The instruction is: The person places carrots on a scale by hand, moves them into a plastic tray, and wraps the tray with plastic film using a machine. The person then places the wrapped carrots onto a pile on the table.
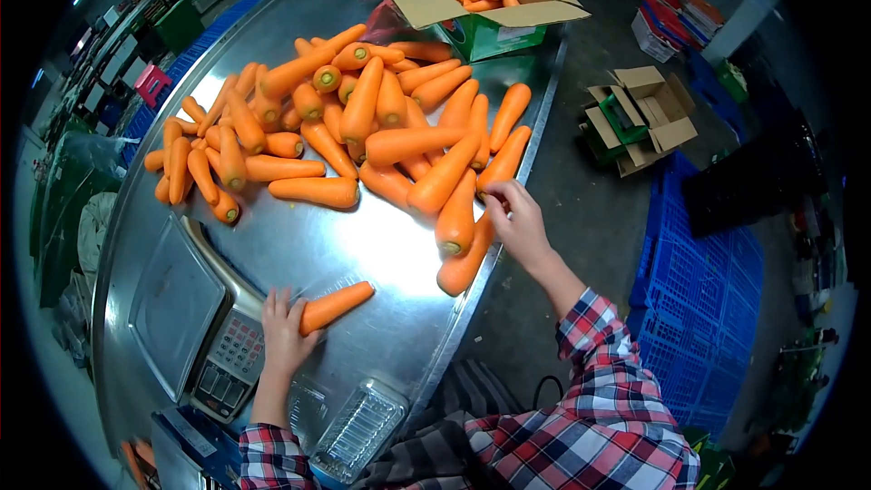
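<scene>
1. Left hand (286, 331): thumb and fingers bracket one end of a single carrot (337, 307), beside the weighing scale (238, 340); a light, level hold best limits rolling.
2. Right hand (519, 222): fingers bent, narrowly spaced, at the lower end of an outer carrot (508, 156); grip cannot be told; a fuller wrap, clear of neighbours, would steady it.
3. Carrot pile (363, 104): loosely stacked on the steel table (386, 236); disturbance risks slides.

You're in a produce packing room: metal bench (363, 259) with a weighing scale (213, 318), cardboard boxes (640, 113) and blue plastic crates (703, 308) at right.
</scene>
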A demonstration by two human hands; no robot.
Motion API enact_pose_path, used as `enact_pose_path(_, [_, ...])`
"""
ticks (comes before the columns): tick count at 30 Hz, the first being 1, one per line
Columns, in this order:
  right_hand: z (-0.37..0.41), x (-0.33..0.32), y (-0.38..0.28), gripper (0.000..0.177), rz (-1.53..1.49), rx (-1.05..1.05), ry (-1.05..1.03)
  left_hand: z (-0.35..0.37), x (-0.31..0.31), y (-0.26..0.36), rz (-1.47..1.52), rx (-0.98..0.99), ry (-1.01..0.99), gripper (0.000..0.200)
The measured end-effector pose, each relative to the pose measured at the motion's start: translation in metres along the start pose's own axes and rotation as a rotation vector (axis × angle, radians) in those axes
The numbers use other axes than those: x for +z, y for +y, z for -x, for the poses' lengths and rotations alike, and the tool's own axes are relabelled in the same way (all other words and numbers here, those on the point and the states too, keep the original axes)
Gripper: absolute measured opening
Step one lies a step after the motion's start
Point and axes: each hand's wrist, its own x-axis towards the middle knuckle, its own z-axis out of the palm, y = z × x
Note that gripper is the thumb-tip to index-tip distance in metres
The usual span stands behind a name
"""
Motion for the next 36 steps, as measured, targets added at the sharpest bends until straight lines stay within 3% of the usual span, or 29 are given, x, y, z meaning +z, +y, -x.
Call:
enact_pose_path(2, [-0.027,0.004,-0.017,0.029,0.168,-0.137,-0.23,0.003,0.013,-0.004,0.116,-0.09,-0.063,0.061])
enact_pose_path(5, [-0.056,0.033,-0.026,0.042,0.457,-0.538,-0.453,0.013,0.025,0.005,0.213,-0.145,-0.16,0.065])
enact_pose_path(8, [-0.088,0.057,-0.023,0.05,0.69,-0.492,-0.849,0.021,0.013,0.032,0.088,-0.211,-0.104,0.069])
enact_pose_path(11, [-0.103,0.064,-0.053,0.05,0.878,-0.494,-0.939,0.047,0.028,0.029,0.225,-0.304,-0.105,0.066])
enact_pose_path(14, [-0.116,0.066,-0.074,0.052,0.984,-0.634,-1.055,0.062,0.023,0.03,0.325,-0.355,-0.08,0.061])
enact_pose_path(18, [-0.092,0.041,-0.123,0.062,0.42,-0.486,-0.588,0.078,0.023,0.026,0.392,-0.431,-0.073,0.064])
enact_pose_path(20, [-0.067,0.032,-0.134,0.065,0.193,-0.649,-0.389,0.084,0.023,0.022,0.443,-0.427,-0.089,0.065])
enact_pose_path(22, [-0.033,0.03,-0.141,0.066,-0.016,-0.438,-0.416,0.083,0.019,0.019,0.47,-0.402,-0.107,0.065])
enact_pose_path(24, [0.004,0.055,-0.109,0.067,-0.382,-0.052,-0.482,0.082,0.015,0.015,0.528,-0.377,-0.128,0.064])
enact_pose_path(26, [0.042,0.083,-0.076,0.068,-0.563,0.144,-0.508,0.083,0.017,0.008,0.523,-0.303,-0.147,0.067])
enact_pose_path(28, [0.073,0.096,-0.078,0.068,-0.776,0.358,-0.509,0.085,0.017,0.007,0.623,-0.369,-0.15,0.071])
enact_pose_path(30, [0.093,0.103,-0.067,0.068,-0.623,0.402,-0.588,0.087,0.018,0.005,0.663,-0.399,-0.144,0.075])
enact_pose_path(32, [0.099,0.092,-0.074,0.062,-0.398,0.249,-0.716,0.09,0.019,0.003,0.641,-0.392,-0.126,0.078])
enact_pose_path(34, [0.11,0.09,-0.066,0.059,-0.179,-0.095,-0.737,0.092,0.018,-0.002,0.703,-0.365,-0.077,0.079])
enact_pose_path(36, [0.114,0.085,-0.068,0.055,-0.207,-0.069,-0.773,0.09,0.016,-0.008,0.73,-0.352,-0.11,0.076])
